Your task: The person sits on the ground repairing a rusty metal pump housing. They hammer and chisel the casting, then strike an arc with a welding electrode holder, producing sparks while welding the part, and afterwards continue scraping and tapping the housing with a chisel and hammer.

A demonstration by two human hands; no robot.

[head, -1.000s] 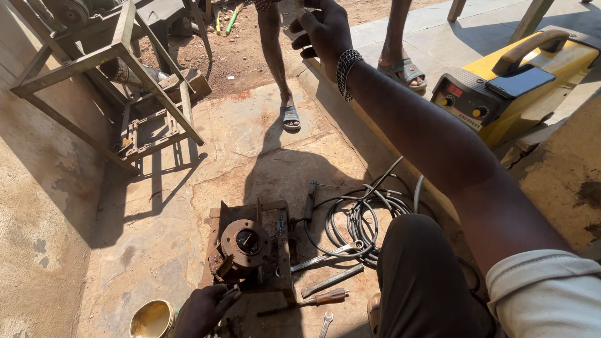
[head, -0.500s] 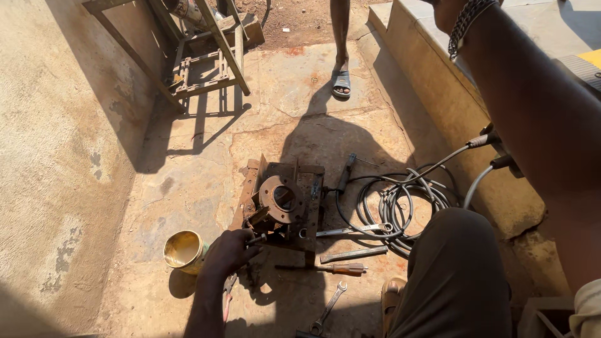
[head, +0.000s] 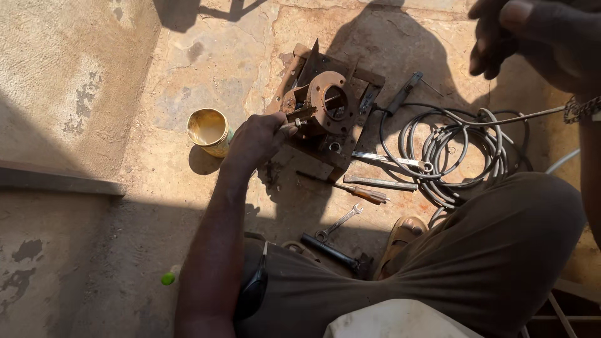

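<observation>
Rusty flanged housing (head: 327, 103) bolted up on dark steel base plate (head: 313, 159), sat on concrete floor (head: 188, 56), sunlit. Landmark for all below = that housing.

Left hand (head: 256, 141) just left of housing, fingers curled shut round a small metal piece (head: 300, 119) – stub or bolt-like, jutting from housing's left side; can't tell exactly what it is, nor how tight the pinch. Right hand (head: 532, 34) up high, well right of housing, close to camera, fingers loosely bent, nothing seen held. Bracelet (head: 582, 107) at wrist.

Handling, as judgement: looks cast or thick steel, so heavy, stiff, no give. Rust = rough, grippy, not slippery, but flaky & sharp at edges. Not fragile. Best hold prob. round flange rim or under plate edges w/ both hands; small stub too thin for lifting, fine for turning only. Upright fin at plate's far corner looks sharp – avoid.

Around housing: yellow tin (head: 210, 131) well left, open, pale stuff inside. Coiled grey cable (head: 454, 147) right, w/ electrode-holder-like handle (head: 400, 94) near its upper right. Spanner (head: 391, 160) and flat bar (head: 379, 182) just below right, touching plate edge or nearly. Screwdriver w/ orange-brown handle (head: 360, 191) below. Second spanner (head: 338, 223) and dark hammer-like tool (head: 332, 250) further below, near sandal (head: 404, 235).
</observation>
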